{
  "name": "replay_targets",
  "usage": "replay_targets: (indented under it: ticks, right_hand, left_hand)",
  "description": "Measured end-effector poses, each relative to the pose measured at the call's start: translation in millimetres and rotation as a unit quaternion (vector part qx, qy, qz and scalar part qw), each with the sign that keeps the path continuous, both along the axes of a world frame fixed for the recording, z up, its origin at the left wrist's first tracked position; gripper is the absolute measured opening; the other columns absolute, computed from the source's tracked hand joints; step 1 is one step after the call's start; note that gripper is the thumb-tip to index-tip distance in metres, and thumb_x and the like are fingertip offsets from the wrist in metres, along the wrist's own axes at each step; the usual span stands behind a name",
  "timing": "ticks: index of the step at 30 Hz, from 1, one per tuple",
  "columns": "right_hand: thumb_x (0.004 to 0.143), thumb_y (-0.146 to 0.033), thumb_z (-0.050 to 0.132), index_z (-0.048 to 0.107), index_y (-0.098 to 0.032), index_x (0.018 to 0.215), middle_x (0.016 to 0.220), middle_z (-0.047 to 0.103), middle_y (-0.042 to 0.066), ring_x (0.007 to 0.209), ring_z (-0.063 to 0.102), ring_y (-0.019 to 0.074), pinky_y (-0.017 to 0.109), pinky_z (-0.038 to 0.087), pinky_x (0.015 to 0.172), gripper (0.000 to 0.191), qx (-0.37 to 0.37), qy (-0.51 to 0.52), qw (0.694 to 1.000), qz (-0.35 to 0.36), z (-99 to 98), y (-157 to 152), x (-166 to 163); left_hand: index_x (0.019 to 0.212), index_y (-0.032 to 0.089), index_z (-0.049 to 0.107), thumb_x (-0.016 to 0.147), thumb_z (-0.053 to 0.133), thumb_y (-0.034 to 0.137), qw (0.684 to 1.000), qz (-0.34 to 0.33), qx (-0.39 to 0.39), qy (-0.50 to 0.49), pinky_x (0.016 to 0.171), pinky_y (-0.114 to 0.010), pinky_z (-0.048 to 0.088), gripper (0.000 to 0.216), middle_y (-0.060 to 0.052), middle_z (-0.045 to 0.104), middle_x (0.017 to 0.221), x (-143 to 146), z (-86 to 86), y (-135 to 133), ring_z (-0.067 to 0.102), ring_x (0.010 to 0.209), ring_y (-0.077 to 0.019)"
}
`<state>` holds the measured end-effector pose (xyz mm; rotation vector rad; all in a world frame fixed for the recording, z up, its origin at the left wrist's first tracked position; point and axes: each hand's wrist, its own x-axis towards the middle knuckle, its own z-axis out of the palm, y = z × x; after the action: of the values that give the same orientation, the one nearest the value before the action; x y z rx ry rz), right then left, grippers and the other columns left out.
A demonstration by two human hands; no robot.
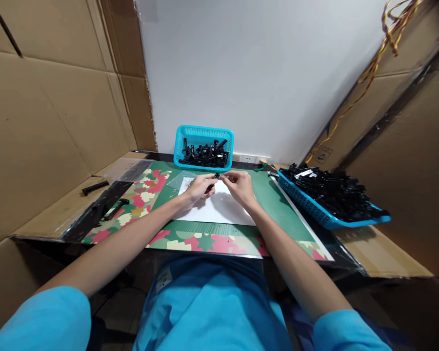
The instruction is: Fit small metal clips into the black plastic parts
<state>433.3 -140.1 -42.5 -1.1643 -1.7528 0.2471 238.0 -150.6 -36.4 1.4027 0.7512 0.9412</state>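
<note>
My left hand (pixel 201 188) is closed round a small black plastic part (pixel 216 176), raised a little over a white sheet of paper (pixel 219 207). Close beside it, my right hand (pixel 240 185) pinches something thin at the end of that part; it is too small to make out. Behind both hands stands a blue plastic basket (pixel 204 130) holding many loose black plastic parts (pixel 207 153).
A second blue basket (pixel 310 207), heaped with black parts, sits tilted at the right. Single black parts lie at the left on cardboard (pixel 95 188) and near the patterned mat (pixel 146 197). Cardboard walls flank the table; yellow-red twisted wires (pixel 369 75) hang at right.
</note>
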Motion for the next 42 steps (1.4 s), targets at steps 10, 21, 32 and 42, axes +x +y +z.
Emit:
replay_targets:
  ticks: [10, 21, 32, 42]
  right_hand:
    - [0.088, -0.042, 0.071, 0.086, -0.014, 0.085, 0.071, 0.073, 0.008, 0.063, 0.053, 0.0172, 0.028, 0.035, 0.055, 0.031, -0.014, 0.055, 0.998, 0.027, 2.4, -2, 1]
    - [0.085, -0.055, 0.082, 0.083, -0.012, 0.085, 0.074, 0.072, 0.008, 0.064, 0.054, 0.0152, 0.028, 0.038, 0.056, 0.042, -0.038, 0.144, 0.983, 0.109, 5.4, -5, -1]
    - [0.087, -0.057, 0.083, 0.090, -0.020, 0.096, 0.069, 0.066, 0.006, 0.061, 0.051, 0.0168, 0.031, 0.037, 0.056, 0.038, 0.006, 0.072, 0.983, 0.167, 7.3, -14, -10]
    - [0.087, -0.051, 0.083, 0.091, -0.023, 0.100, 0.070, 0.066, 0.005, 0.061, 0.048, 0.0168, 0.032, 0.037, 0.055, 0.031, -0.006, 0.064, 0.978, 0.199, 7.4, -16, -11]
  left_hand:
    - [0.097, 0.017, 0.064, 0.099, 0.065, 0.040, 1.000, 0.002, -0.022, -0.015, 0.041, -0.021, 0.011, 0.023, 0.008, 0.041, 0.050, -3, -2.1, 6, 0.023, 0.037, -0.0062]
    - [0.109, 0.018, 0.068, 0.102, 0.057, 0.057, 0.998, -0.004, -0.029, -0.047, 0.043, -0.020, 0.010, 0.041, 0.009, 0.034, 0.053, -10, -5.5, 14, 0.020, 0.039, -0.0074]
    - [0.107, 0.024, 0.055, 0.101, 0.061, 0.067, 0.995, 0.002, 0.023, -0.102, 0.043, -0.016, 0.017, 0.044, 0.007, 0.043, 0.062, -8, -2.3, 8, 0.032, 0.043, -0.0069]
    - [0.106, 0.023, 0.055, 0.096, 0.067, 0.071, 0.990, 0.024, 0.078, -0.119, 0.041, -0.017, 0.023, 0.051, 0.005, 0.049, 0.076, -7, -4.0, 12, 0.043, 0.049, -0.0064]
